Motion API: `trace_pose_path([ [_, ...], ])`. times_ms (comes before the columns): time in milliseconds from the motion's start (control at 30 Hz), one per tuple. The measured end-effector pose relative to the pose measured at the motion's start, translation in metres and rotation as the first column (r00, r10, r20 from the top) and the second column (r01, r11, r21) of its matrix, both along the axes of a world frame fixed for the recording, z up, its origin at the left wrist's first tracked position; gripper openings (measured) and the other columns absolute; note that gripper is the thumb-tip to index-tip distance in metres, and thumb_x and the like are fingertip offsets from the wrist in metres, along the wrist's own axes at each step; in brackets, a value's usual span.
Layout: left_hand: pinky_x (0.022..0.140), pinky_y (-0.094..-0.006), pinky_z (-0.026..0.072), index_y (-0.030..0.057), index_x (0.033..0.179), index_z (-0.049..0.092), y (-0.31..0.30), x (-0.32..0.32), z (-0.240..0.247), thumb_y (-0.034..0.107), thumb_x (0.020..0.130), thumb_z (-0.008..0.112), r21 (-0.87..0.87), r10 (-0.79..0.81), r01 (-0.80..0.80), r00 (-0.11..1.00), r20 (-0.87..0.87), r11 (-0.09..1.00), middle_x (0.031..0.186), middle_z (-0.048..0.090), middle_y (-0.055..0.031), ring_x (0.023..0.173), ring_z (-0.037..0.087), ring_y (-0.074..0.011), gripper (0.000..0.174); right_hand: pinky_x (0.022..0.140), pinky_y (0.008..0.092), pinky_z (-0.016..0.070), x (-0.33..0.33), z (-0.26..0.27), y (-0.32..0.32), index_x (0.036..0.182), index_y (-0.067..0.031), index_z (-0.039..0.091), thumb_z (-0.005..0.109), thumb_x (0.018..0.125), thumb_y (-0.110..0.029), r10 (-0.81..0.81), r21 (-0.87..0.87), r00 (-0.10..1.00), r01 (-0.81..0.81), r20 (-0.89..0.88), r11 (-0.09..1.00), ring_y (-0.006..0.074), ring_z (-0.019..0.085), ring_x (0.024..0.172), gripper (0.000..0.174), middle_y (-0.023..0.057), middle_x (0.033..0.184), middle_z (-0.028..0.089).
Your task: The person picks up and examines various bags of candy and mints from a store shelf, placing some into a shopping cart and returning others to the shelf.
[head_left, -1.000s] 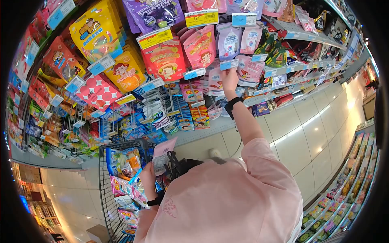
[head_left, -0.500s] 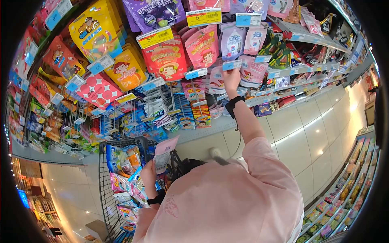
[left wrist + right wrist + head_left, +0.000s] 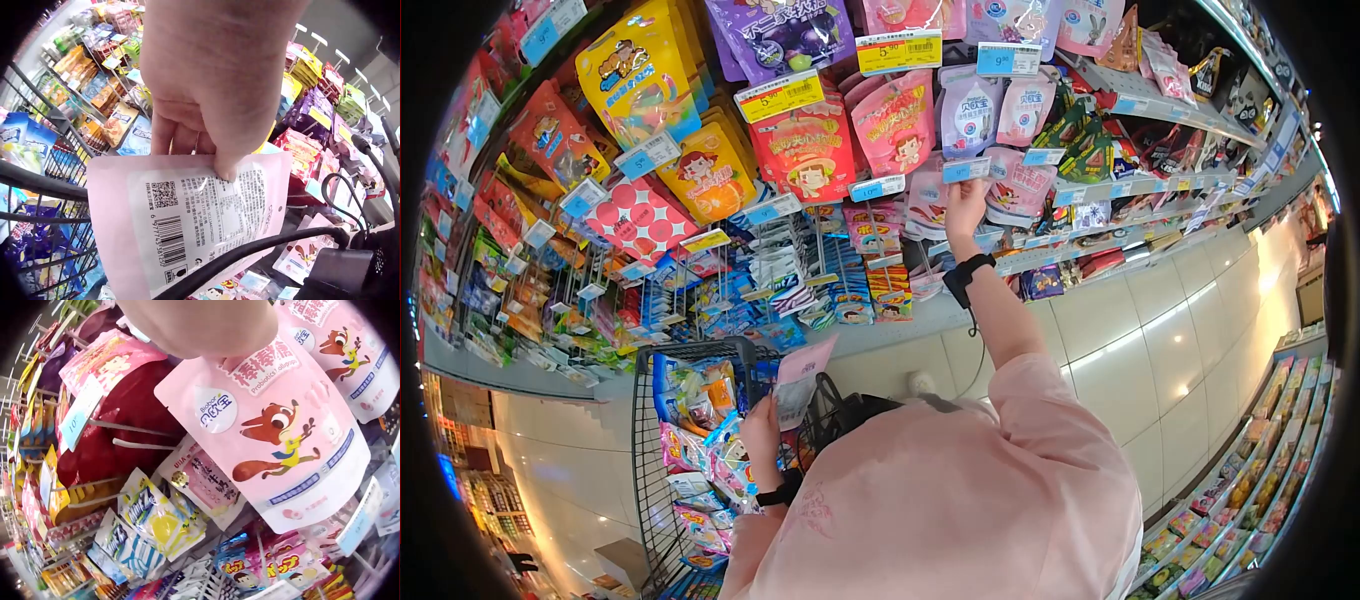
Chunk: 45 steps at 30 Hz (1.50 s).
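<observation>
My left hand (image 3: 761, 432) pinches the edge of a pink candy pouch (image 3: 128, 200), its white back panel with barcode and small print turned up in the left wrist view. Thumb lies on the panel, the other fingers behind it. Out at the shelf, my right hand (image 3: 966, 214) pinches the lower edge of a blue-and-white price tag (image 3: 966, 169). In the right wrist view this hand (image 3: 206, 325) overlaps the top of a pink lollipop pouch (image 3: 294, 440) with a fox on it; the fingertips are hidden there. A second fox pouch (image 3: 353, 356) hangs beside it.
The shopping cart (image 3: 643, 430), loaded with candy bags, stands at my left. Rows of pouches hang on hooks ahead, including a purple pouch (image 3: 785, 40) and red pouch (image 3: 805, 150). A black cable (image 3: 250, 247) crosses before the left-hand pouch. Another shelf (image 3: 1250, 470) curves behind right.
Both hands keep their holds. The head view shifts slightly, with the cart and left-hand pouch appearing a little farther left; the right hand stays at the price tag.
</observation>
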<state>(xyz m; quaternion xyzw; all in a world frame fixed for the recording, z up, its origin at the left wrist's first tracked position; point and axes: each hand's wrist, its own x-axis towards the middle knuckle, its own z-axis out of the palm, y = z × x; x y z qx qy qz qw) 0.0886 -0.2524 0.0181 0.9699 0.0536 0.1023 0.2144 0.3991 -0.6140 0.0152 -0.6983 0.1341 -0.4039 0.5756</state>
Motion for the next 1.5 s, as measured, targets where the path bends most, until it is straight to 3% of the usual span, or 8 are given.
trace_pose_path([
  [333, 0.050, -0.0389, 0.0399, 0.0045, 0.083, 0.056, -0.001, 0.003, -0.005, 0.017, 0.081, 0.049, 0.007, 0.014, -0.014, 1.000, 0.017, 1.000, 0.065, 0.053, -0.0185, 0.059, 0.053, -0.0351, 0.015, 0.067, 0.0307, 0.0433, 0.011, 0.016, 0.008, 0.087, 0.0005, 0.052, 0.061, 0.070, -0.009, -0.062, 0.124, 0.998, 0.066, -0.032, 0.990, 0.0215, 0.057, 0.073, 0.022, 0.0122, 0.077, 0.058],
  [533, 0.049, -0.0396, 0.0398, 0.0050, 0.082, 0.056, -0.004, 0.005, 0.003, 0.018, 0.081, 0.049, 0.028, 0.062, -0.060, 0.996, -0.066, 0.998, 0.067, 0.054, -0.0184, 0.061, 0.053, -0.0354, 0.015, 0.071, 0.0358, 0.0406, 0.047, -0.020, 0.002, 0.089, 0.0032, 0.051, 0.059, 0.067, -0.012, -0.191, -0.144, 0.978, 0.178, -0.083, 0.974, 0.0295, 0.054, 0.077, 0.028, 0.0174, 0.086, 0.057],
  [767, 0.050, -0.0402, 0.0398, 0.0056, 0.081, 0.056, -0.002, -0.003, 0.003, 0.019, 0.081, 0.049, -0.012, 0.149, -0.150, 0.989, -0.018, 0.989, 0.066, 0.054, -0.0178, 0.061, 0.053, -0.0357, 0.015, 0.070, 0.0354, 0.0404, 0.082, -0.046, 0.000, 0.081, 0.0036, 0.053, 0.056, 0.070, -0.009, -0.057, 0.008, 0.996, 0.057, 0.063, 0.998, 0.0238, 0.054, 0.074, 0.017, 0.0114, 0.081, 0.059],
  [1033, 0.050, -0.0393, 0.0400, 0.0035, 0.082, 0.055, -0.007, 0.001, 0.015, 0.017, 0.081, 0.050, -0.024, 0.161, -0.163, 0.985, -0.054, 0.986, 0.066, 0.053, -0.0209, 0.062, 0.053, -0.0365, 0.014, 0.069, 0.0320, 0.0410, 0.055, -0.038, 0.001, 0.097, 0.0019, 0.046, 0.054, 0.072, -0.005, 0.127, 0.105, 0.980, -0.144, 0.153, 0.984, 0.0199, 0.051, 0.077, 0.027, 0.0090, 0.091, 0.053],
  [1167, 0.050, -0.0382, 0.0392, 0.0019, 0.082, 0.054, 0.002, 0.014, 0.015, 0.016, 0.083, 0.048, -0.102, 0.147, -0.151, 0.988, -0.044, 0.983, 0.069, 0.053, -0.0198, 0.060, 0.051, -0.0369, 0.015, 0.069, 0.0300, 0.0428, 0.018, -0.057, 0.020, 0.098, 0.0010, 0.046, 0.053, 0.073, -0.007, 0.309, 0.006, 0.940, -0.311, -0.145, 0.950, 0.0183, 0.054, 0.078, 0.027, 0.0096, 0.085, 0.056],
  [1333, 0.048, -0.0305, 0.0335, -0.0031, 0.069, 0.043, 0.004, 0.044, 0.021, 0.012, 0.083, 0.048, -0.356, 0.088, -0.065, 0.995, 0.050, 0.932, 0.057, 0.039, -0.0165, 0.050, 0.038, -0.0238, 0.021, 0.071, 0.0276, 0.0429, -0.035, -0.088, 0.063, 0.089, 0.0019, 0.057, 0.053, 0.078, -0.016, 0.820, 0.114, 0.483, -0.836, -0.308, 0.536, 0.0155, 0.056, 0.081, 0.022, 0.0100, 0.085, 0.059],
  [1400, 0.050, -0.0275, 0.0347, -0.0049, 0.073, 0.047, 0.009, 0.052, 0.021, 0.011, 0.083, 0.048, -0.384, 0.075, -0.051, 0.996, 0.047, 0.922, 0.057, 0.043, -0.0126, 0.054, 0.039, -0.0126, 0.019, 0.076, 0.0253, 0.0410, -0.063, -0.072, 0.090, 0.100, 0.0001, 0.054, 0.050, 0.083, -0.028, 0.947, 0.423, 0.231, -0.853, -0.222, 0.307, 0.0137, 0.053, 0.088, 0.033, 0.0049, 0.093, 0.057],
  [1500, 0.052, -0.0254, 0.0364, -0.0050, 0.080, 0.051, 0.003, 0.063, 0.022, 0.011, 0.082, 0.048, -0.509, 0.036, 0.035, 0.991, 0.129, 0.860, 0.060, 0.049, -0.0098, 0.056, 0.041, -0.0099, 0.017, 0.077, 0.0260, 0.0407, -0.103, -0.041, 0.121, 0.106, -0.0007, 0.051, 0.049, 0.084, -0.030, 0.995, 0.558, 0.046, -0.826, -0.084, 0.085, 0.0128, 0.051, 0.092, 0.037, 0.0036, 0.099, 0.055],
])
